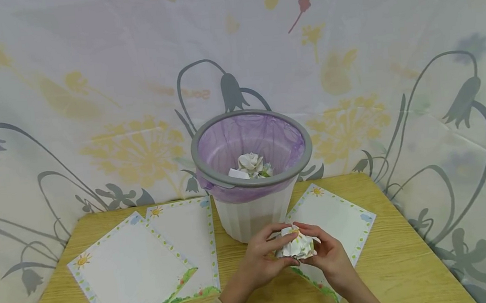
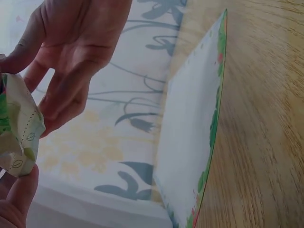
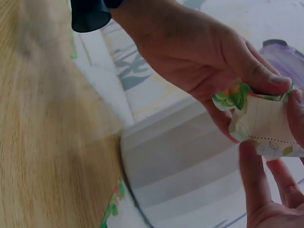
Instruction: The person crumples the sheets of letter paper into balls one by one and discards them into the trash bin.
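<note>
In the head view, my left hand (image 1: 262, 257) and right hand (image 1: 333, 255) hold a crumpled sheet of paper (image 1: 298, 244) between them, in front of a white waste bin (image 1: 242, 217). Fingers and thumbs pinch the wad from both sides. Green printing and small leaf outlines show on the folded paper (image 3: 268, 123) in the right wrist view. There, my left hand (image 3: 190, 52) reaches in from above and my right hand's fingers (image 3: 256, 178) grip from below. Inside the bin, crumpled papers (image 1: 250, 164) lie on a purple liner (image 1: 277, 143).
Two overlapping bordered sheets, a front one (image 1: 134, 274) and a rear one (image 1: 186, 245), lie left of the bin on the wooden table (image 1: 394, 263). Another sheet (image 1: 337, 220) lies on the right, partly behind my right hand. A patterned cloth (image 1: 131, 84) hangs behind.
</note>
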{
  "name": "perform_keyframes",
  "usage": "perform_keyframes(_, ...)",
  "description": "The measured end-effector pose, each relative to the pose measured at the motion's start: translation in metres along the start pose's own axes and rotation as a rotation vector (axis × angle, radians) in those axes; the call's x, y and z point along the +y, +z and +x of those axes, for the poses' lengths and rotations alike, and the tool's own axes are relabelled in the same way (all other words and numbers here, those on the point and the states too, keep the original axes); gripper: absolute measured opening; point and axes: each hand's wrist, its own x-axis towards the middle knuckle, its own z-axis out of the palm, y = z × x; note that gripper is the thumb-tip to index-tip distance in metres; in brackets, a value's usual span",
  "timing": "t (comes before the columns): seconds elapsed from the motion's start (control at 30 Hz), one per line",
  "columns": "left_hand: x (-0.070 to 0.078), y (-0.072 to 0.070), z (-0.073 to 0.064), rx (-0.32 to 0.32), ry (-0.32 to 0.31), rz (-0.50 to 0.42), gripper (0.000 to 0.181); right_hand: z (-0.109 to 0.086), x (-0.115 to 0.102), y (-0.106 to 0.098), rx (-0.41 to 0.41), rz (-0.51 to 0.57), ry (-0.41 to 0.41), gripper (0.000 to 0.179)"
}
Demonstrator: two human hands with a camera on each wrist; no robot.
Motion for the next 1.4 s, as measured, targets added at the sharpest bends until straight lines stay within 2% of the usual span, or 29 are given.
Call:
perform_keyframes(0.17,0.001,-0.001,0.000,0.011,-0.007,-0.011,0.062,0.002,0.000,0.001,-0.023,0.012,0.018,0.056)
perform_keyframes(0.27,0.002,0.000,0.000,0.017,-0.012,-0.013,0.058,0.003,0.000,0.002,-0.007,-0.001,0.014,0.051)
perform_keyframes(0.43,0.003,0.003,-0.001,0.038,-0.025,0.001,0.051,0.005,0.000,0.004,0.060,0.004,0.026,0.039)
perform_keyframes(0.63,0.004,0.008,-0.004,0.058,-0.063,0.060,0.044,0.006,0.003,0.009,0.141,-0.025,0.051,0.023)
perform_keyframes(0.8,0.007,0.010,0.000,0.091,-0.094,0.072,0.038,0.006,0.007,0.014,0.257,-0.064,0.121,0.017)
perform_keyframes(0.93,0.018,0.007,0.011,0.121,-0.108,0.051,0.036,0.007,0.008,0.016,0.329,-0.074,0.195,0.010)
perform_keyframes(1.03,0.025,0.003,0.017,0.141,-0.126,0.051,0.036,0.007,0.005,0.019,0.369,-0.066,0.254,0.022)
perform_keyframes(1.13,0.014,0.007,0.007,0.168,-0.142,0.096,0.036,0.007,-0.001,0.023,0.426,-0.091,0.304,0.042)
perform_keyframes(1.2,0.005,0.010,0.000,0.185,-0.141,0.145,0.035,0.007,-0.006,0.027,0.466,-0.112,0.319,0.049)
perform_keyframes(1.27,-0.004,0.013,-0.006,0.197,-0.142,0.191,0.036,0.007,-0.010,0.030,0.478,-0.121,0.308,0.048)
perform_keyframes(1.4,-0.004,0.011,-0.005,0.194,-0.111,0.280,0.038,0.005,-0.012,0.034,0.423,-0.069,0.239,0.046)
